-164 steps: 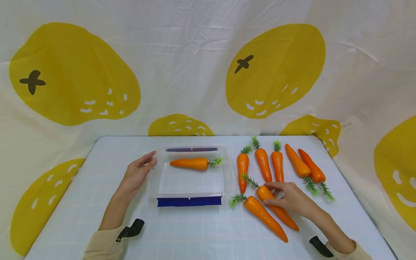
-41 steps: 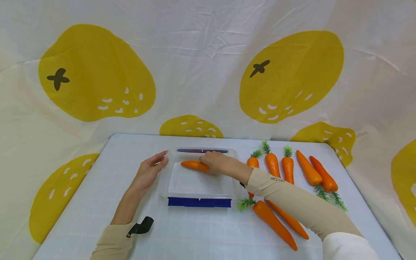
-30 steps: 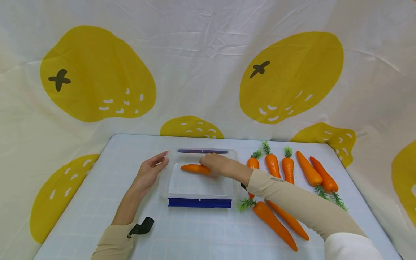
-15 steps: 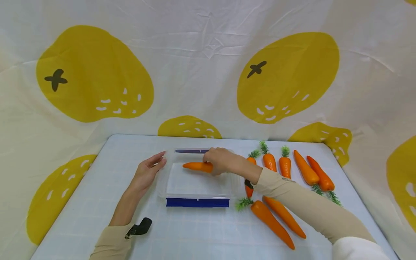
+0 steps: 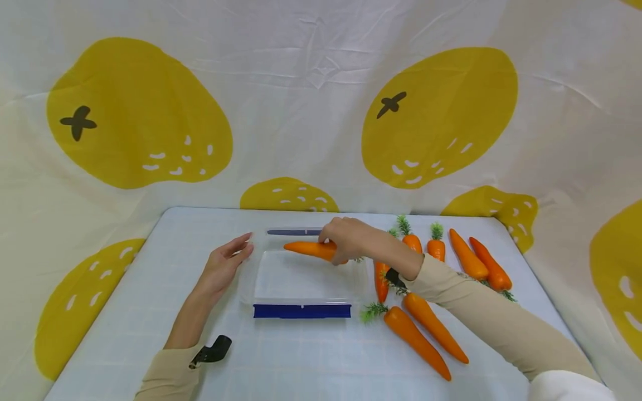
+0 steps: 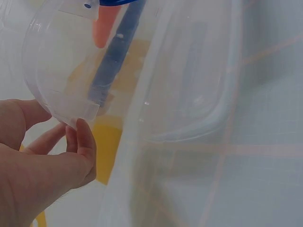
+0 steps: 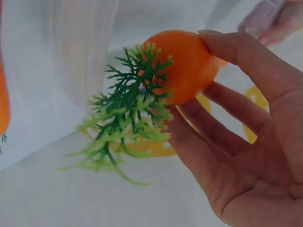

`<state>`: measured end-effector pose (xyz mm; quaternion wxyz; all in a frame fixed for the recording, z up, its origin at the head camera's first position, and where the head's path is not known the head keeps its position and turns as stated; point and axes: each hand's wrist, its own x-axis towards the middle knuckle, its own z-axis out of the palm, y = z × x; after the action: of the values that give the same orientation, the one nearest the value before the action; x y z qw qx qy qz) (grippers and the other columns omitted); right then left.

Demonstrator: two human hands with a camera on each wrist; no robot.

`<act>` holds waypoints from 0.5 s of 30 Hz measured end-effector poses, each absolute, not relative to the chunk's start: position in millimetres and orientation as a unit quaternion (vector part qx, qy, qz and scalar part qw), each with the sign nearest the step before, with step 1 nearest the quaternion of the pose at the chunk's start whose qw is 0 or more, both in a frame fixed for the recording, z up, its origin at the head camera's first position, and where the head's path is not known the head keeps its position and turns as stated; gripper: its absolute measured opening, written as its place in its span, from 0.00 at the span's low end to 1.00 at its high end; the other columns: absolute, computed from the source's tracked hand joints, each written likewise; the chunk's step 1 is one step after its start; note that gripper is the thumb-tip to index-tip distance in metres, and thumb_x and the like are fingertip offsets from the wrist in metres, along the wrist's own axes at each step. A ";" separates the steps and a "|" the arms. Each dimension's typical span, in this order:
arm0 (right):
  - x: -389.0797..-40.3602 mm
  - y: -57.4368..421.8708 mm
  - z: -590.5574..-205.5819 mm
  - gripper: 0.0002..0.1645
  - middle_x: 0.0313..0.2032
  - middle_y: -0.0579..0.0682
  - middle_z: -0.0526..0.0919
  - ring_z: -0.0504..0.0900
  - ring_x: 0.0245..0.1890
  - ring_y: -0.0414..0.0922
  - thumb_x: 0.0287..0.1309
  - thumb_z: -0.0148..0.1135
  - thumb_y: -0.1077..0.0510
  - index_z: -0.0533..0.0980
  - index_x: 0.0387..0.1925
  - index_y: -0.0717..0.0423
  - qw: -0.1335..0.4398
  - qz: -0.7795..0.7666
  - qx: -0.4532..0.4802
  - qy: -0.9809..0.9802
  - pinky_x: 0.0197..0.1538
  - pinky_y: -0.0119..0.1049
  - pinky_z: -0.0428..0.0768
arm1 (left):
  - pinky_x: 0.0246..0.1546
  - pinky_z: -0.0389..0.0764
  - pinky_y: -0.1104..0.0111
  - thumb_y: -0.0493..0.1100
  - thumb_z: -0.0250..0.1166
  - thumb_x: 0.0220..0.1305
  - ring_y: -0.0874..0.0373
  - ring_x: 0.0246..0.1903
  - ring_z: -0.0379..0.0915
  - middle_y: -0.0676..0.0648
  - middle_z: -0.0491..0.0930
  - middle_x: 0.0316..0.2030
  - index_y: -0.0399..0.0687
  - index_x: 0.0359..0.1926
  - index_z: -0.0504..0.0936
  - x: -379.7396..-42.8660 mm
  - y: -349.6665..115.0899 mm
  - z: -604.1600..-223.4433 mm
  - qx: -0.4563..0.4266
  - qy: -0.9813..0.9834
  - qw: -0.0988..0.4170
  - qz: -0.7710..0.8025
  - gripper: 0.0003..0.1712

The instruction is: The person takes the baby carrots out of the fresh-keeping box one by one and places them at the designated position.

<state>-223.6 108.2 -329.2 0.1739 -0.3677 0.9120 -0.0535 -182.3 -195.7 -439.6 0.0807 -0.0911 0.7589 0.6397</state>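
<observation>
My right hand (image 5: 348,236) grips an orange carrot (image 5: 307,248) near its leafy end, above the clear plastic container (image 5: 301,273). The carrot's tip points left. In the right wrist view, the thumb and fingers hold the thick end of the carrot (image 7: 184,66), and its green leaves (image 7: 128,104) hang free. My left hand (image 5: 223,267) is at the container's left side. Seen from the left wrist, the thumb and fingers of that hand (image 6: 52,156) pinch the container's edge (image 6: 71,111). A blue latch (image 5: 302,311) runs along the container's front.
Several carrots lie right of the container. Two lie at the front, one (image 5: 417,342) beside another (image 5: 436,328). Others lie farther back, including a pair (image 5: 468,256) at the far right; my right forearm partly covers some. A patterned cloth (image 5: 301,111) hangs behind the table (image 5: 200,228).
Earlier my right hand was at the carrots on the table. It then reached into the container and took the carrot there. During the last half second it has lifted that carrot. My left hand stays at the container.
</observation>
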 end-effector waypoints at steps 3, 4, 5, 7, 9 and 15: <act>-222.3 114.1 -325.5 0.25 0.46 0.52 0.87 0.80 0.38 0.45 0.57 0.76 0.58 0.84 0.57 0.57 0.169 -0.057 -0.365 0.914 0.46 0.38 0.84 | 0.73 0.63 0.59 0.53 0.63 0.75 0.53 0.67 0.64 0.44 0.65 0.72 0.53 0.76 0.68 -182.4 -195.2 -439.6 -0.094 0.760 0.082 0.638 0.33; -221.8 116.4 -324.6 0.25 0.46 0.51 0.87 0.80 0.39 0.45 0.56 0.77 0.58 0.84 0.56 0.57 0.166 -0.059 -0.364 0.914 0.47 0.38 0.84 | 0.73 0.63 0.59 0.53 0.63 0.75 0.53 0.67 0.64 0.44 0.65 0.72 0.54 0.76 0.68 -182.5 -195.1 -439.6 -0.094 0.762 0.082 0.636 0.33; -221.3 118.9 -323.6 0.25 0.46 0.51 0.87 0.81 0.40 0.46 0.56 0.77 0.58 0.84 0.56 0.58 0.162 -0.062 -0.364 0.915 0.48 0.39 0.83 | 0.72 0.63 0.59 0.53 0.63 0.75 0.53 0.67 0.64 0.44 0.65 0.72 0.54 0.76 0.68 -182.7 -194.9 -439.5 -0.095 0.763 0.082 0.634 0.33; -220.1 124.3 -322.0 0.26 0.46 0.51 0.87 0.81 0.42 0.46 0.56 0.77 0.58 0.84 0.56 0.58 0.157 -0.071 -0.363 0.916 0.50 0.40 0.83 | 0.72 0.64 0.61 0.53 0.63 0.75 0.54 0.67 0.65 0.44 0.65 0.72 0.54 0.76 0.68 -182.8 -194.4 -439.2 -0.094 0.764 0.082 0.633 0.33; -218.8 130.3 -320.5 0.26 0.47 0.52 0.87 0.81 0.44 0.47 0.56 0.77 0.58 0.84 0.57 0.58 0.156 -0.084 -0.360 0.916 0.51 0.40 0.83 | 0.71 0.65 0.63 0.53 0.63 0.75 0.54 0.67 0.64 0.44 0.65 0.72 0.54 0.77 0.68 -182.8 -194.3 -439.1 -0.093 0.765 0.082 0.632 0.33; -215.9 149.3 -319.1 0.26 0.48 0.53 0.87 0.83 0.45 0.48 0.56 0.76 0.60 0.83 0.57 0.60 0.153 -0.122 -0.355 0.914 0.50 0.39 0.83 | 0.66 0.68 0.72 0.53 0.62 0.75 0.56 0.66 0.64 0.44 0.65 0.72 0.55 0.77 0.67 -181.7 -195.2 -439.1 -0.091 0.763 0.086 0.634 0.34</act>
<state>-215.9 149.3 -319.1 0.1532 -0.3553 0.9139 -0.1224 -181.7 -195.2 -439.1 0.0864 -0.0906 0.7632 0.6339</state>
